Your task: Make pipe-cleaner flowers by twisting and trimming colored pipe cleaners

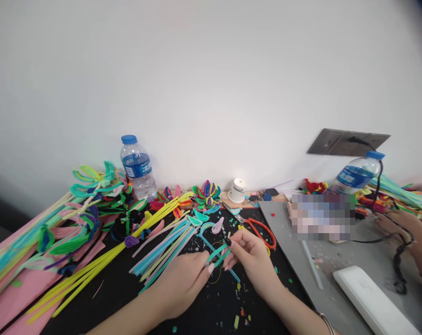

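Observation:
A teal pipe cleaner (217, 253), bent into a narrow loop, stretches between my two hands. My left hand (185, 279) pinches its left end with thumb and fingers. At the other end, the fingertips of my right hand (254, 263) close on it. Beneath them, a light blue pipe cleaner (234, 275) lies on the black mat (197, 307). Left of my hands rests a bundle of pastel pipe cleaners (165, 249). Scissors with orange handles (272, 238) lie just beyond my right hand, near a small lilac pipe-cleaner petal (217, 226).
Long yellow pipe cleaners (102, 260) and pipe-cleaner flowers (92, 184) fill the left side. Water bottles (137, 170) (355, 174) stand by the wall, along with a white spool (236, 191). At right are a white oblong device (373, 300), a black cable (399, 274) and another person's hand (399, 227).

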`<state>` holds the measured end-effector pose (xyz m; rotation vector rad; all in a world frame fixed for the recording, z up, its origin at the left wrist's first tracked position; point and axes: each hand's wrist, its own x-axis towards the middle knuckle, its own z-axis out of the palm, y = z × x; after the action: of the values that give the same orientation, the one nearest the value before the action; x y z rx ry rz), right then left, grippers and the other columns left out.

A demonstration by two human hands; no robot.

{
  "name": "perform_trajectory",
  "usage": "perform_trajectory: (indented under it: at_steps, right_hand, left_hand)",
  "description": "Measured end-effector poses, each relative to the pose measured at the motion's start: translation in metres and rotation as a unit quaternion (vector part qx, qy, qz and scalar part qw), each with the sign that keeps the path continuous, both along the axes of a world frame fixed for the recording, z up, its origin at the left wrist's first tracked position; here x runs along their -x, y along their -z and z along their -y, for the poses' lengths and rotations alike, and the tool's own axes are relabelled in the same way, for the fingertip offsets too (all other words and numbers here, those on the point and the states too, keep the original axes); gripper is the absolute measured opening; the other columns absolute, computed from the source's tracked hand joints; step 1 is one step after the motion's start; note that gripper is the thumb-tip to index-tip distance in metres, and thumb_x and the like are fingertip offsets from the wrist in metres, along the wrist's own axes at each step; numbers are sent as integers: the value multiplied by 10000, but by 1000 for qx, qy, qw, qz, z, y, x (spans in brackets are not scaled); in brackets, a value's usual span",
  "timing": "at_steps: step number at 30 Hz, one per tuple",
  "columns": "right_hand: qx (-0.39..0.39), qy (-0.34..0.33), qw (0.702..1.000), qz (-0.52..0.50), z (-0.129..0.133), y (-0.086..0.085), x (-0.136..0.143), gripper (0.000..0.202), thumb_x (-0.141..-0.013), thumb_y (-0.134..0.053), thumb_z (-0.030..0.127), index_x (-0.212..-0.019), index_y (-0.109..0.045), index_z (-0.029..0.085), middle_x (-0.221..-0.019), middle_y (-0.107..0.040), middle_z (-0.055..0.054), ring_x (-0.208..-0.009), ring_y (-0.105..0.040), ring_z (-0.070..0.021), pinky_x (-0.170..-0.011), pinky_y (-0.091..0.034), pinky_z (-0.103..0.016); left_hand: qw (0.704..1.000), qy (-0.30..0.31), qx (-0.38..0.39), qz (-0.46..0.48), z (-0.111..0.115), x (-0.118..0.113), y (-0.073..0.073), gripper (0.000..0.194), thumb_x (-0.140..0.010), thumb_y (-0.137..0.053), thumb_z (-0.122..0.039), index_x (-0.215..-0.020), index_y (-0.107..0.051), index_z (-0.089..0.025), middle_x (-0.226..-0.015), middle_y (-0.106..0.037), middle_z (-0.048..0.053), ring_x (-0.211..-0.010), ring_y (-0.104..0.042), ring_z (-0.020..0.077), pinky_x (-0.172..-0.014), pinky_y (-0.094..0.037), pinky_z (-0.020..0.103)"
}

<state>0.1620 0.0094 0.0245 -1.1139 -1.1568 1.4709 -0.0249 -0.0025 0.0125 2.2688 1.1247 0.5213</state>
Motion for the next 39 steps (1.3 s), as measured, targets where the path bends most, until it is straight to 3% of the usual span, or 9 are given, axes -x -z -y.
perform_trajectory:
  at_steps: [7, 15, 24, 28, 32, 39]
  right_hand:
    - [14, 15, 1000, 0, -2, 2, -1, 349, -696, -704, 464, -721, -504, 179, -506, -624, -2, -448, -620, -158, -475, -516, -264]
    - [37, 2, 999, -36, -4, 3, -3, 338, -701, -708, 439, -725, -520, 160, -527, -629, 7, -458, -621, -138, -477, -504, -229]
    - [40, -28, 999, -6, -12, 5, -8, 338, -738, -660, 458, -699, -513, 157, -658, -658, -16, -514, -632, -126, -526, -522, -244]
    - [22, -40, 999, 3, -14, 7, -9, 334, -736, -664, 447, -706, -477, 172, -551, -609, 28, -461, -607, -124, -466, -494, -225]
    - [16, -61, 997, -41, -15, 7, -11, 308, -757, -661, 415, -708, -485, 167, -533, -590, 34, -421, -538, -85, -412, -439, -182]
    - [75, -114, 979, -152, -15, 11, -14, 273, -764, -682, 346, -697, -505, 150, -545, -577, 24, -380, -423, -36, -353, -340, -130]
  left_hand:
    - [999, 0, -22, -45, -10, 6, 8, 200, -942, -342, -277, -832, -492, -203, -806, -609, 26, -756, -577, 201, -617, -341, 260]
    - [997, 37, -23, -59, -8, 6, 0, 240, -955, -295, -266, -801, -466, -195, -794, -578, 10, -725, -539, 167, -617, -346, 248]
    - [994, 16, -72, -76, -14, 9, 9, 281, -953, -284, -230, -730, -451, -195, -730, -563, 9, -693, -537, 168, -599, -333, 251]
    - [995, 14, -66, -80, -15, 10, 6, 283, -953, -281, -218, -737, -462, -191, -735, -572, 13, -697, -544, 169, -617, -347, 253]
    - [996, 5, -63, -64, -16, 10, 3, 284, -952, -294, -230, -733, -471, -190, -726, -569, 11, -695, -543, 163, -620, -355, 244]
    - [997, 8, -77, -25, -17, 11, 3, 324, -950, -288, -241, -669, -441, -193, -652, -512, -10, -612, -487, 140, -572, -334, 229]
